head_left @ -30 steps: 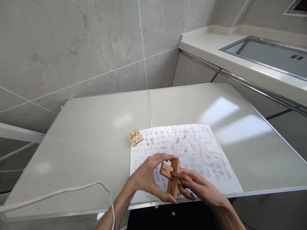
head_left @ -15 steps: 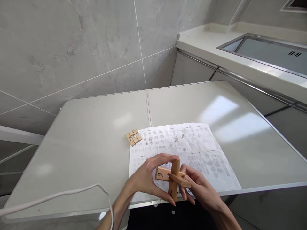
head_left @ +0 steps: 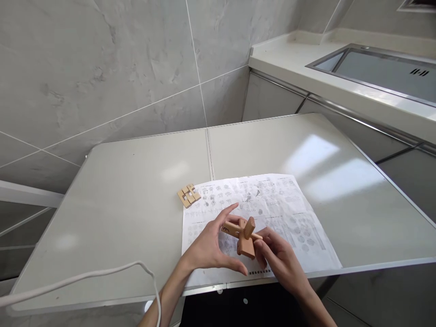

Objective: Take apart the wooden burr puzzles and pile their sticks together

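Observation:
A wooden interlocking puzzle (head_left: 245,245) of crossed notched blocks is held above the front of a printed sheet (head_left: 299,204). One block points up toward the camera, and another carries a black mark at its left end. The fingers of my right hand (head_left: 281,259) are closed on the puzzle's right side. Around its left side, my left hand (head_left: 207,247) is open, thumb and index finger spread wide. A finger of it lies behind the marked block; whether it touches the wood I cannot tell.
A flat group of wooden blocks (head_left: 188,195) lies at the sheet's upper left corner. The pale folding table (head_left: 146,181) has a centre seam. A white cable (head_left: 102,271) crosses the front left. To the right stands a counter (head_left: 272,56) with a sink (head_left: 384,72).
The puzzle has been turned, so one block that stood upright is now tilted. My left thumb and index finger have let go of its ends and spread apart.

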